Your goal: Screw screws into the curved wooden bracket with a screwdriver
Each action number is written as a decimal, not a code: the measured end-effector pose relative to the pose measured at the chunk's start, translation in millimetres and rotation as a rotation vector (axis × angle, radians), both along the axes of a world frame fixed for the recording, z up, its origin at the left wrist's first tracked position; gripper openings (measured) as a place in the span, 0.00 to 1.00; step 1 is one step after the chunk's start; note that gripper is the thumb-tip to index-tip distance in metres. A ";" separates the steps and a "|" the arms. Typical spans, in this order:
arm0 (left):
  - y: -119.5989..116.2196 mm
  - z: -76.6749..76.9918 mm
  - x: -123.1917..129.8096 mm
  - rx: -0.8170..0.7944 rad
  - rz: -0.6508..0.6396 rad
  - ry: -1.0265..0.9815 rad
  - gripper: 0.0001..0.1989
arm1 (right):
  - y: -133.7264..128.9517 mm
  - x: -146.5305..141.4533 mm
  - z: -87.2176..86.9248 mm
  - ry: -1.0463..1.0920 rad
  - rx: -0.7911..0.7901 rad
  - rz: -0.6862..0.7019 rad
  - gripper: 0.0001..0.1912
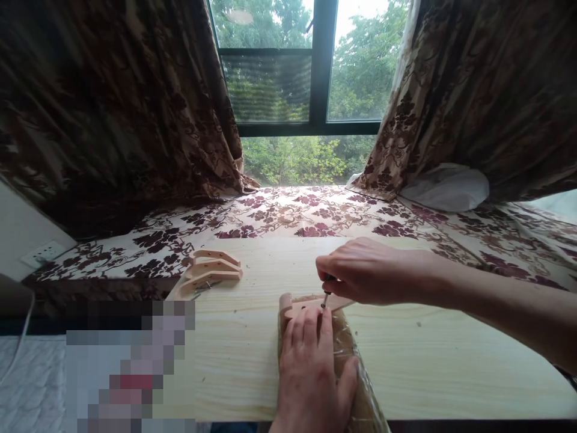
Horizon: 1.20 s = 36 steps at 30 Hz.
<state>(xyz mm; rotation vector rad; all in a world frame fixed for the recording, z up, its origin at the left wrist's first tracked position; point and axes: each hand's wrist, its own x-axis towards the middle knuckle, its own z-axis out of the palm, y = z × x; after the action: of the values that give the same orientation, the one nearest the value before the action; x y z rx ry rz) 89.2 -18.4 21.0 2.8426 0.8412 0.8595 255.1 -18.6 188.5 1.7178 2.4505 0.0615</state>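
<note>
In the head view, a pale wooden piece [295,309] lies across the far end of a tape-wrapped parcel [367,397], which runs to the near edge of the table [451,355], right of that edge's middle. The tip of a screwdriver [325,299] meets the piece from above, the shaft close to upright. The right hand [356,270] has its fingers curled closed around the dark handle, most of which is hidden. The left hand [311,367] lies palm down on the parcel, its fingers slightly spread with their tips on the wooden piece, just beside the screwdriver tip, and its thumb held well away from them. Near the table's far left corner, well apart from the parcel, lie similar wooden parts [216,264] with holes, and beside them some thin metal bits [207,286], too small to tell clearly. Beyond the far edge spreads a flowered cloth [311,210], with a window [321,72] behind it between two patterned curtains [396,138]. A white bundle [446,186] rests by the right curtain.
</note>
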 end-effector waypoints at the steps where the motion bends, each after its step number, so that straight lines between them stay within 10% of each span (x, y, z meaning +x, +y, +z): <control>1: -0.1 -0.1 -0.1 0.000 -0.001 0.000 0.31 | -0.1 0.4 0.3 -0.002 0.005 -0.007 0.10; 36: 6.3 -3.9 -2.6 0.114 -0.011 0.038 0.31 | 0.3 5.4 16.3 0.175 -0.060 0.014 0.08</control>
<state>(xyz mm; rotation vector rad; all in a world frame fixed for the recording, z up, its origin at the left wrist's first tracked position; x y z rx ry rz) 86.6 -12.1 17.1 2.9675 0.8051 0.8819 260.5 -18.3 204.9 1.7489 2.5576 -0.1656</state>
